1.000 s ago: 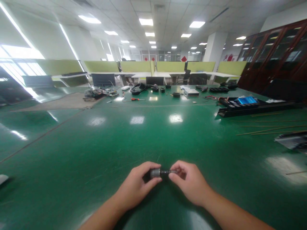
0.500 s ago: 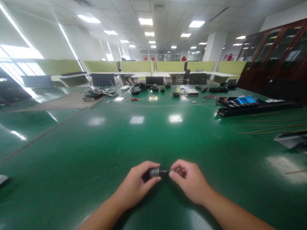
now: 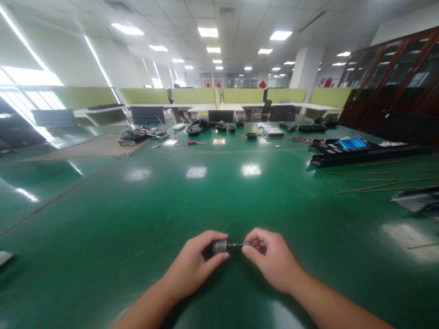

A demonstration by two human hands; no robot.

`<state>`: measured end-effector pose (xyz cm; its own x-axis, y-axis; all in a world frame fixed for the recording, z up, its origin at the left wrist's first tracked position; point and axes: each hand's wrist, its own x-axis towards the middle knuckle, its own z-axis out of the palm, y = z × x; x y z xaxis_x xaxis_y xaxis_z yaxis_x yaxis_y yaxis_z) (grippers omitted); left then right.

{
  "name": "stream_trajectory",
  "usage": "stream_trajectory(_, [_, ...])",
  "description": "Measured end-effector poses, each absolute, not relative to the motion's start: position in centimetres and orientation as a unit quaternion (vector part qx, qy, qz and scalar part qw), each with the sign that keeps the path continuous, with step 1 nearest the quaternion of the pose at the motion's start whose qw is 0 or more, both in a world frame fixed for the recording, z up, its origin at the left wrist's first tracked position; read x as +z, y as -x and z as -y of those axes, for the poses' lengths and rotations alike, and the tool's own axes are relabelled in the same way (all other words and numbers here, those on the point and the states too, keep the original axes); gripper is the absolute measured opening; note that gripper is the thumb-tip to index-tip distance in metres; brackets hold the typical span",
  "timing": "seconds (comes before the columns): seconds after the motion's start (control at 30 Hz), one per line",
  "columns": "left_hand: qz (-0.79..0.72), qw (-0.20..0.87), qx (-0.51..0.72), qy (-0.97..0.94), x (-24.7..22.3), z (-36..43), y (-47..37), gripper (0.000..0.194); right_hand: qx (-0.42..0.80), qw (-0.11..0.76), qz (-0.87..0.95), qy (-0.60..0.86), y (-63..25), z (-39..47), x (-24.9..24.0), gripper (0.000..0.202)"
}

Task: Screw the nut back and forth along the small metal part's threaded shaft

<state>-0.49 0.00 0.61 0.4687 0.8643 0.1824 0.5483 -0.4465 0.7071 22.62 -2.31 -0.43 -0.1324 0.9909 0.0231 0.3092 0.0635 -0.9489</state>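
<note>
Low in the middle of the head view, both hands meet at a small grey metal cylinder [image 3: 220,246] with a thin dark rod [image 3: 235,245] out of its right end. My left hand [image 3: 195,259] is closed around the cylinder, index finger along the top and thumb below. Between thumb and fingertips, my right hand [image 3: 270,257] pinches the far end of the rod, whose tip is hidden there. The piece lies about level, just over the green tabletop [image 3: 192,201]. Its exact kind is too small and blurred to tell.
Along the far edge lie a red screwdriver [image 3: 195,142], a white box [image 3: 273,132] and tangled electronic parts [image 3: 133,134]. To the right are a long black channel [image 3: 356,156], several thin rods [image 3: 380,187] and a silvery part [image 3: 416,200]. A pale object [image 3: 4,257] sits at the left edge.
My left hand and the cylinder have shifted very slightly left. My right hand keeps its pinch on the rod in nearly the same place.
</note>
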Motion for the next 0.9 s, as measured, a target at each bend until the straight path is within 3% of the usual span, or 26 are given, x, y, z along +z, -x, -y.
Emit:
stream_trajectory(0.4, [-0.438,0.272,0.279,-0.81,0.7,-0.1,0.5,0.029,0.444,0.404,0.603,0.525,-22.7,2.2,-0.7,0.011])
stream_trajectory(0.67, [-0.52,0.208,0.353,-0.75,1.4,-1.1,1.2,0.032,0.586,0.509,0.471,0.419,-23.1,1.2,-1.1,0.034])
stream_trajectory(0.9, [-0.565,0.424,0.496,-0.504,1.6,-1.8,1.5,0.064,0.607,0.506,0.449,0.418,-22.5,1.1,-1.5,0.056])
